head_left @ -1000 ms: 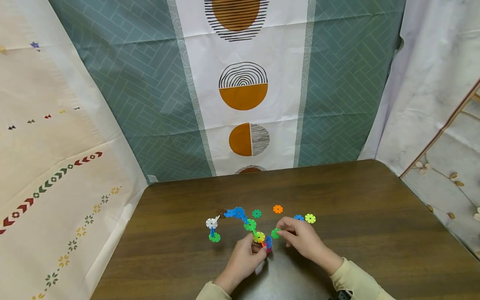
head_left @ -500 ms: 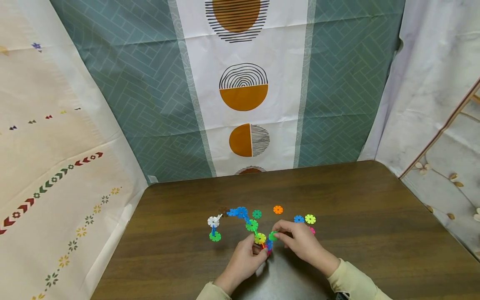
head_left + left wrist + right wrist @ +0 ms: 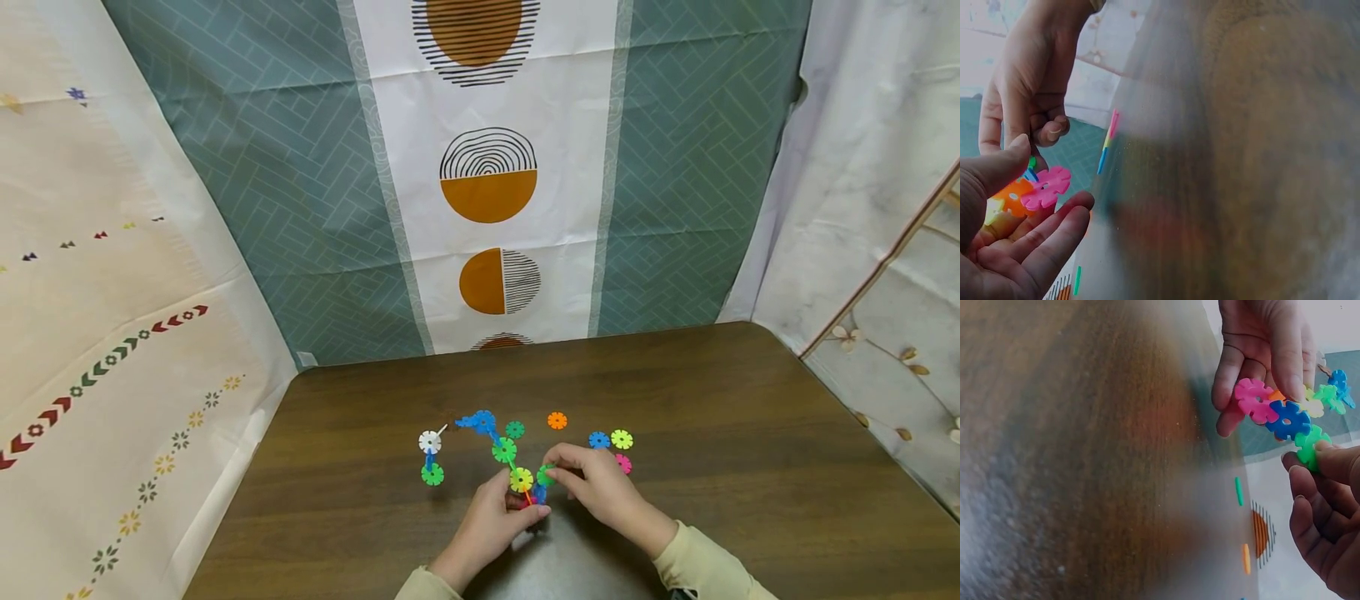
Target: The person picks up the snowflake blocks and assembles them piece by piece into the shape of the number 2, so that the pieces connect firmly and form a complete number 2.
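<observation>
A curved chain of slotted, flower-shaped plastic discs rises from my left hand (image 3: 495, 515), which grips its near end. In the right wrist view that end has a pink disc (image 3: 1255, 400), a partly hidden orange disc (image 3: 1277, 395), a blue disc (image 3: 1288, 422) and a yellow disc (image 3: 1314, 404). My right hand (image 3: 603, 485) pinches a bright green disc (image 3: 1309, 447) between thumb and fingertips. Its edge meets the blue disc's rim; whether the slots interlock I cannot tell. Farther along come a green disc (image 3: 504, 450), blue discs (image 3: 483, 422) and a white disc (image 3: 430, 442).
Loose discs lie on the brown table (image 3: 360, 533): a dark green disc (image 3: 515, 429), an orange disc (image 3: 557, 421), a blue one, a yellow-green disc (image 3: 622, 438) and a pink one near the right hand. Patterned cloths hang behind the table.
My right hand has moved left, bringing the green disc against the chain's blue disc. The loose pink disc beside that hand has come into view. The chain has shifted slightly right.
</observation>
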Motion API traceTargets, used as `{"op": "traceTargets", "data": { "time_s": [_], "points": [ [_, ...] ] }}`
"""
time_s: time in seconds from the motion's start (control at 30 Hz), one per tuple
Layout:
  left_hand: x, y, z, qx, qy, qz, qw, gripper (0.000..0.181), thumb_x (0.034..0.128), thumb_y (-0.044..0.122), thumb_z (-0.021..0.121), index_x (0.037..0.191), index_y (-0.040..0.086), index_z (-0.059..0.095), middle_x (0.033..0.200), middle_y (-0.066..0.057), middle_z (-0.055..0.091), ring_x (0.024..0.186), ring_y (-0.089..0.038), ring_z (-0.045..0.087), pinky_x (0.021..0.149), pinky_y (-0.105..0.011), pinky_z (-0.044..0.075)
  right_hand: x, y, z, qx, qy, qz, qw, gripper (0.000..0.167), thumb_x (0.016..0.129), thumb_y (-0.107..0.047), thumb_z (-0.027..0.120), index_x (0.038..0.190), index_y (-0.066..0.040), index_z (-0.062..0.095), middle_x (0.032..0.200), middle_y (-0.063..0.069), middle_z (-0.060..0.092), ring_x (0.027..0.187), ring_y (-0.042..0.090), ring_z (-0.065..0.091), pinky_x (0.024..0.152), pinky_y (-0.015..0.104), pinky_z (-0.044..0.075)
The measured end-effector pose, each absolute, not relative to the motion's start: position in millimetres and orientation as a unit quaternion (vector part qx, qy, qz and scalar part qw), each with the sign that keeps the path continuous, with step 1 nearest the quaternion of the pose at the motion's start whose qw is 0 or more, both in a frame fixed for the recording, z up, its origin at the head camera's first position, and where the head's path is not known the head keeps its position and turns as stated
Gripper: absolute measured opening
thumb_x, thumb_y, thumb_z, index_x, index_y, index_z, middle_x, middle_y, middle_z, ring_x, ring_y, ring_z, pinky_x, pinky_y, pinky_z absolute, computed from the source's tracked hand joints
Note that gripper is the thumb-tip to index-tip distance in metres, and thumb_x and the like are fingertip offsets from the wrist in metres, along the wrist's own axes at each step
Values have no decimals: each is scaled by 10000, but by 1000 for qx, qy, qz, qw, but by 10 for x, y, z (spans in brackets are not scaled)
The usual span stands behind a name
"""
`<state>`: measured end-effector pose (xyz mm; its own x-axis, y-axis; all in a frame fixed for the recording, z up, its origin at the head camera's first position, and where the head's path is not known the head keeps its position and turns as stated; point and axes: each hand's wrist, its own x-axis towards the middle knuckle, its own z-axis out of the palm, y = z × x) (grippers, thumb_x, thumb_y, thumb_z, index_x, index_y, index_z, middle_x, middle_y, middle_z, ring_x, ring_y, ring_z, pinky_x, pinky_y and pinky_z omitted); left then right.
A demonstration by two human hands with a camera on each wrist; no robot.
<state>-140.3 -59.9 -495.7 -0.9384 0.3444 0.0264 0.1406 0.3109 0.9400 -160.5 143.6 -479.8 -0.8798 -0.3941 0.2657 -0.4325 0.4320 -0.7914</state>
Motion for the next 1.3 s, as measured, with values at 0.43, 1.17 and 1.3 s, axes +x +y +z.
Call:
{"op": "traceTargets", "data": {
  "time_s": [0.43, 1.17, 1.3],
  "points": [
    [-1416, -586, -4957, 142, 821, 551, 42, 240, 791, 168, 820, 911, 82, 631, 875, 9, 623, 766, -78, 646, 668, -214, 528, -1576, 1411, -4819, 241, -846, 475, 27, 33, 954, -200, 630, 955, -191, 662, 783, 15, 665, 528, 134, 564, 524, 250, 480],
    [-1432, -576, -4990, 130, 803, 580, 39, 199, 796, 122, 809, 923, 49, 674, 814, -5, 724, 721, -53, 660, 636, -207, 526, -1581, 1377, -4875, 248, -843, 473, 59, 97, 939, -120, 647, 906, -207, 622, 743, -5, 693, 474, 113, 544, 463, 235, 446],
    [-1435, -573, -4983, 132, 797, 588, 40, 201, 793, 90, 805, 932, 30, 673, 844, -32, 734, 762, -60, 676, 659, -193, 533, -1585, 1380, -4874, 250, -841, 476, 54, 73, 944, -143, 641, 895, -190, 616, 755, 10, 704, 467, 92, 537, 468, 236, 459]
  ]
}}
